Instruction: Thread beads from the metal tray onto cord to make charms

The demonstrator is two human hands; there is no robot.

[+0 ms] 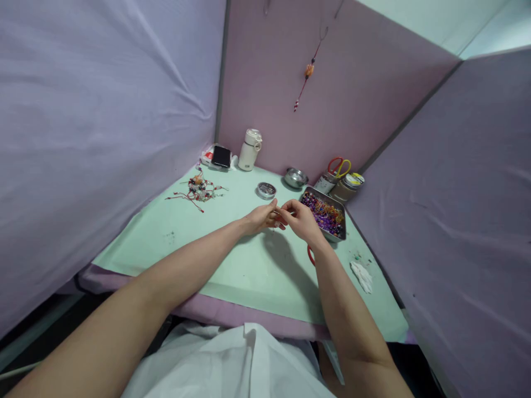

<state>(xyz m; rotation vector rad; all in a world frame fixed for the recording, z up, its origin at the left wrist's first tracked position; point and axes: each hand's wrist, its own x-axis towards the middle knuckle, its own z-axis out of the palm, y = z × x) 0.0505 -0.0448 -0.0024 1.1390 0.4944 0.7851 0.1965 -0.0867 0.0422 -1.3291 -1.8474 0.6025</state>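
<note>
My left hand (264,217) and right hand (302,220) meet over the middle of the green surface (249,265), fingers bent and tips close together. A thin strand (273,229) shows just below my left fingers; it is too small for me to tell whether either hand is closed on it. Right beside my right hand is a metal tray (334,239) of purple, dark and orange beads (326,214), and a red handle (311,255) shows partly behind my right forearm. Just beyond my hands are 1 round dish (266,191) and, farther to the right, 1 metal bowl (296,177). On the left lie beaded cords (200,189) in a loose heap. At the far left are a black phone (221,157) and a white bottle (249,151), upright. At the far right stand 2 jars (344,189), with 1 red and 1 yellow handle (343,167) rising by them. Nearer on the right is a crumpled white cloth (362,276). 1 beaded cord (309,70) hangs against the pink far wall (265,99).
</note>
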